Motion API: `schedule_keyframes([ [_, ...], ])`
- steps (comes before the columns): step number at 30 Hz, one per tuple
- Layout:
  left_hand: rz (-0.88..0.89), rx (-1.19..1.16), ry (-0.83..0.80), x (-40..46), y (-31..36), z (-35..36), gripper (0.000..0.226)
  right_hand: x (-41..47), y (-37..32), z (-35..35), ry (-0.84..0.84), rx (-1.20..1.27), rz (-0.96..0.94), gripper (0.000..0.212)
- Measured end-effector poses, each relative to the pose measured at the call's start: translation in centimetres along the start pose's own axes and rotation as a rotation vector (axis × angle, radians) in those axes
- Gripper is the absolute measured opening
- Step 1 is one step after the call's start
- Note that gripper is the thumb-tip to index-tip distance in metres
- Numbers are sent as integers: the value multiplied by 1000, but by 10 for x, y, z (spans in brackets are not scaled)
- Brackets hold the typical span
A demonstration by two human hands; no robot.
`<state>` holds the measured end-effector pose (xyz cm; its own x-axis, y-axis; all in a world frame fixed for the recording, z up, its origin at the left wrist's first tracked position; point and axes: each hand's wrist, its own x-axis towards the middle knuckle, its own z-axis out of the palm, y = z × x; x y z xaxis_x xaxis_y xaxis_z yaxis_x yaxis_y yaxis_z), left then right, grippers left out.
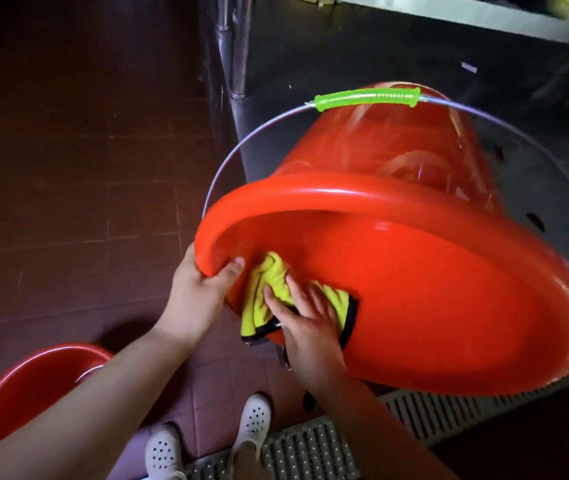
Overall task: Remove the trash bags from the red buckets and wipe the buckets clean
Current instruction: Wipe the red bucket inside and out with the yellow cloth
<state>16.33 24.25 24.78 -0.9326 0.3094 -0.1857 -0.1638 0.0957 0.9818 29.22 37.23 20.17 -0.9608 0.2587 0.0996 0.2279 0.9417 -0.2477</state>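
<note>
Bucket [397, 271], red, tipped on its side on the steel worktop [535, 174], mouth turned toward the camera and hanging out past the worktop's edge. Its far base is blurred; right rim smeared by motion. No bag visible in it; the only thing inside is the cloth [269, 296], yellow with a dark border, lying against the lower inner wall by the rim, one corner drooping over the lip.

Wire handle [259, 133] arcs over the bucket; its right end runs out of frame. Green grip [366, 98] sits at the top of the arc.

Left hand [203, 289] grips the left rim, thumb curled inside, fingers hidden behind the wall outside. Right hand [307, 323] lies flat on the cloth, fingers [276, 303] spread and straight, pressing it to the inner wall.

Second bucket [34, 386], also red, stands on the tiled floor [68, 168] at lower left, half covered by the left forearm and cut off by the frame; contents cannot be made out.

Two white shoes [255, 420] below, beside a floor grate [304, 448]. Worktop legs [234, 43] at top centre, dim.
</note>
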Motion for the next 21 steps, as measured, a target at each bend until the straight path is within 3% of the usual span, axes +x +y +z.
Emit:
schedule_keyframes([
  [3,1,-4,-20,0,5,-1,33,14,17,-7,-6,43,0,65],
  [6,-12,-13,-51,3,14,-6,37,46,39,-17,-28,-14,139,69],
  [12,66,134,-49,-2,71,-11,34,102,64,-64,-262,-300,397,63],
  [16,108,334,-75,-4,133,-14,32,105,69,-107,-290,-403,280,42],
  [19,81,393,-125,-11,159,-11,33,108,64,-134,-207,-431,172,47],
  [21,-3,302,-148,-15,165,-10,33,114,71,-153,-135,-405,162,49],
])
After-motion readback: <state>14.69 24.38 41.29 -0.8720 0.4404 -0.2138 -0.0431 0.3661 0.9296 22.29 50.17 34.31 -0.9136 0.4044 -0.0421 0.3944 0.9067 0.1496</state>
